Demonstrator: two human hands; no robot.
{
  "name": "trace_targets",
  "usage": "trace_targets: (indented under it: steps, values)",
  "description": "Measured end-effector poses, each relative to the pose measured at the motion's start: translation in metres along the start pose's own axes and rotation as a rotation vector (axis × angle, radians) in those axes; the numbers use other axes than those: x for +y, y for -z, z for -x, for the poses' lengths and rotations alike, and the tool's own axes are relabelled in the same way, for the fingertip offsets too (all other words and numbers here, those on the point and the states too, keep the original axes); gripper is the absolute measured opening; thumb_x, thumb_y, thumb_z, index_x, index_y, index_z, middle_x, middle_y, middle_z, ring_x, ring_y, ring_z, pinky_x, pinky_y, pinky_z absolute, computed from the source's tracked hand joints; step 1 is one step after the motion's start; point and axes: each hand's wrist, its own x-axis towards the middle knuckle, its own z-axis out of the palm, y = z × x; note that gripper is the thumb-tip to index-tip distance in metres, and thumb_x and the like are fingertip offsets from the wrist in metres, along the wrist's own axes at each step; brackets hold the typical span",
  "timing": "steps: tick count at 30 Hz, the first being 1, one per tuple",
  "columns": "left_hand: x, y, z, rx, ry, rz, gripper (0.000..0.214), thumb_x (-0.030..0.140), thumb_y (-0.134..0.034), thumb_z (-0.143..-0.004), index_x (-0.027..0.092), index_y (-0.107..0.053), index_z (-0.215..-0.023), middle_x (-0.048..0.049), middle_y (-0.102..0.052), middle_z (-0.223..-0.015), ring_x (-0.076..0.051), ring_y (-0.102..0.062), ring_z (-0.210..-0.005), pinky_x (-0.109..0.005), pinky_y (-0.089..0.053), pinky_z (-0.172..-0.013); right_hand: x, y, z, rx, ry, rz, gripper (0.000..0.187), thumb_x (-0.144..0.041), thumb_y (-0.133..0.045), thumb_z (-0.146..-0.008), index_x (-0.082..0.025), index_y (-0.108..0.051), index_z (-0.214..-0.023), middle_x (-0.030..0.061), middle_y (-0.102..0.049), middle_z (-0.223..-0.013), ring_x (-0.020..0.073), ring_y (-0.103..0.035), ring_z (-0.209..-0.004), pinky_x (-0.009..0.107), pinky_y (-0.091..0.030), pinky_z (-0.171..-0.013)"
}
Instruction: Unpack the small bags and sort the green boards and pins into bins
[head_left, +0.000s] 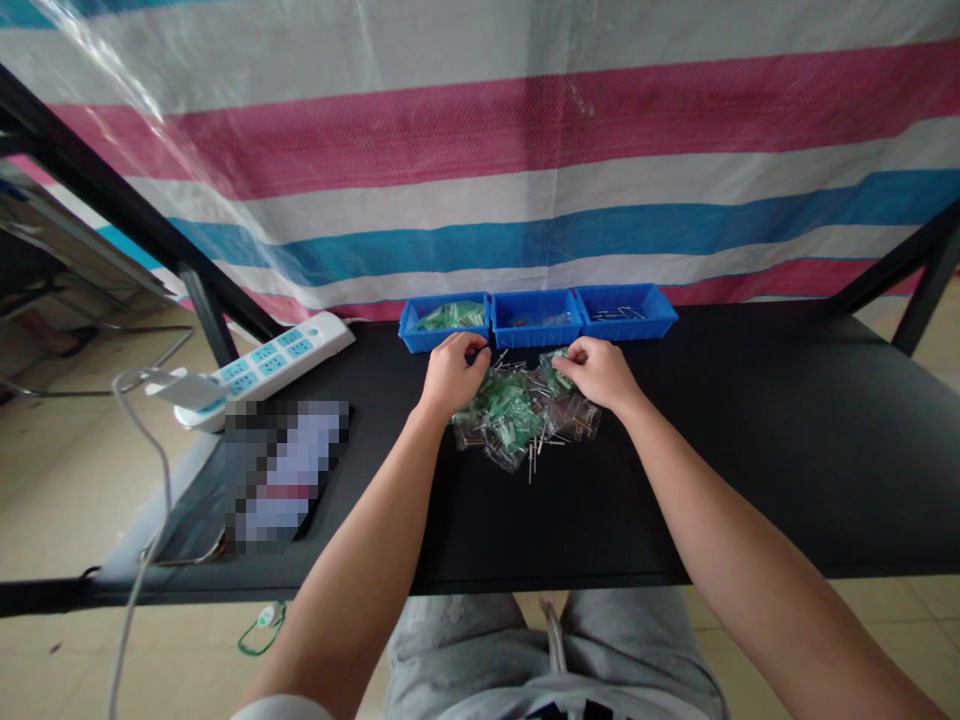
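Pinching a green packet [553, 381] in the right hand [598, 372], just right of the frame's center; curling the left hand [453, 376] at the upper left of a central pile of packets [512, 414] and metal pins [531, 465] on the desk [750, 430], too hidden to tell whether gripping anything; with blue trays [537, 335] just above.

Striped sheeting [480, 130] hangs behind a black table [795, 430] above pale floor tiles [45, 660].

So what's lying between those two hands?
Small packets and loose metal pieces lie heaped between the left hand and right hand, in the head view.
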Motion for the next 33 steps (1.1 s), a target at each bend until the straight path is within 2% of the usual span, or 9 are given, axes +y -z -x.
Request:
trace_targets:
  steps: [5, 9, 12, 15, 19, 23, 28, 31, 33]
  values:
    - [0.018, 0.0, 0.006, -0.003, -0.121, 0.073, 0.018, 0.028, -0.054, -0.085, 0.017, -0.065, -0.095, -0.0052, -0.07, -0.091, -0.017, -0.065, -0.085, -0.03, -0.051, -0.081, -0.007, -0.001, -0.001, 0.05, -0.097, -0.547, 0.037, -0.05, -0.074, -0.065, -0.021, -0.05, -0.068, -0.0038, -0.053, -0.056, 0.011, -0.047, -0.049, 0.026, -0.037, -0.05]
    - [0.035, -0.001, 0.012, -0.132, -0.29, 0.07, 0.034, 0.039, -0.058, -0.086, 0.016, -0.062, -0.112, -0.0082, -0.07, -0.097, -0.021, -0.065, -0.091, -0.033, -0.051, -0.084, -0.019, -0.007, 0.005, -0.007, -0.182, -0.828, 0.052, -0.051, -0.082, -0.055, -0.022, -0.052, -0.086, -0.005, -0.056, -0.06, 0.01, -0.046, -0.044, 0.023, -0.03, -0.039]
    - [0.04, -0.002, 0.014, -0.178, -0.33, 0.042, 0.03, 0.035, -0.059, -0.087, 0.017, -0.064, -0.11, -0.0088, -0.07, -0.095, -0.021, -0.066, -0.087, -0.033, -0.051, -0.082, -0.025, -0.01, 0.01, -0.067, -0.101, -0.843, 0.052, -0.05, -0.082, -0.057, -0.02, -0.057, -0.093, -0.0045, -0.057, -0.061, 0.0097, -0.047, -0.044, 0.023, -0.034, -0.039]
    - [0.039, -0.004, 0.014, -0.134, -0.344, 0.118, 0.017, 0.021, -0.055, -0.087, 0.018, -0.068, -0.097, -0.0068, -0.07, -0.092, -0.017, -0.066, -0.084, -0.03, -0.052, -0.08, -0.025, -0.01, 0.012, -0.121, 0.019, -0.772, 0.043, -0.048, -0.082, -0.058, -0.018, -0.063, -0.083, -0.001, -0.061, -0.069, 0.0108, -0.053, -0.052, 0.027, -0.045, -0.049]
    - [0.032, -0.009, 0.013, 0.022, -0.387, 0.219, 0.014, 0.012, -0.057, -0.083, 0.018, -0.07, -0.082, -0.0076, -0.071, -0.101, -0.016, -0.067, -0.091, -0.03, -0.053, -0.084, -0.021, -0.011, 0.013, -0.015, 0.206, -0.654, 0.032, -0.045, -0.081, -0.061, -0.019, -0.066, -0.071, 0.0068, -0.064, -0.094, 0.0197, -0.064, -0.087, 0.033, -0.053, -0.074]
    - [0.029, -0.013, 0.013, 0.097, -0.394, 0.267, 0.014, 0.011, -0.058, -0.082, 0.018, -0.07, -0.077, -0.008, -0.071, -0.107, -0.017, -0.068, -0.094, -0.033, -0.055, -0.084, -0.018, -0.014, 0.015, 0.005, 0.272, -0.618, 0.025, -0.042, -0.077, -0.069, -0.019, -0.067, -0.074, 0.0099, -0.068, -0.105, 0.0238, -0.064, -0.101, 0.034, -0.054, -0.077]
    - [0.033, -0.013, 0.015, 0.063, -0.286, 0.284, 0.01, 0.017, -0.063, -0.082, 0.017, -0.068, -0.091, -0.0037, -0.073, -0.086, -0.015, -0.068, -0.079, -0.027, -0.054, -0.074, -0.016, -0.017, 0.014, -0.025, 0.177, -0.668, 0.032, -0.044, -0.076, -0.071, -0.018, -0.065, -0.086, 0.0061, -0.072, -0.085, 0.0187, -0.067, -0.074, 0.031, -0.052, -0.066]
    - [0.037, -0.013, 0.018, 0.03, -0.233, 0.259, 0.035, 0.023, -0.065, -0.082, 0.017, -0.058, -0.116, 0.0014, -0.069, -0.074, -0.011, -0.062, -0.064, -0.021, -0.049, -0.061, -0.016, -0.018, 0.012, 0.001, 0.118, -0.717, 0.043, -0.048, -0.076, -0.07, -0.018, -0.062, -0.098, 0.0007, -0.067, -0.068, 0.0129, -0.058, -0.053, 0.028, -0.048, -0.054]
    - [0.039, -0.013, 0.019, 0.017, -0.258, 0.238, 0.037, 0.024, -0.063, -0.084, 0.017, -0.055, -0.119, 0.0021, -0.067, -0.073, -0.01, -0.059, -0.061, -0.02, -0.048, -0.061, -0.016, -0.018, 0.012, 0.005, 0.098, -0.735, 0.049, -0.048, -0.077, -0.07, -0.018, -0.059, -0.104, -0.0012, -0.065, -0.064, 0.0116, -0.054, -0.048, 0.026, -0.045, -0.049]
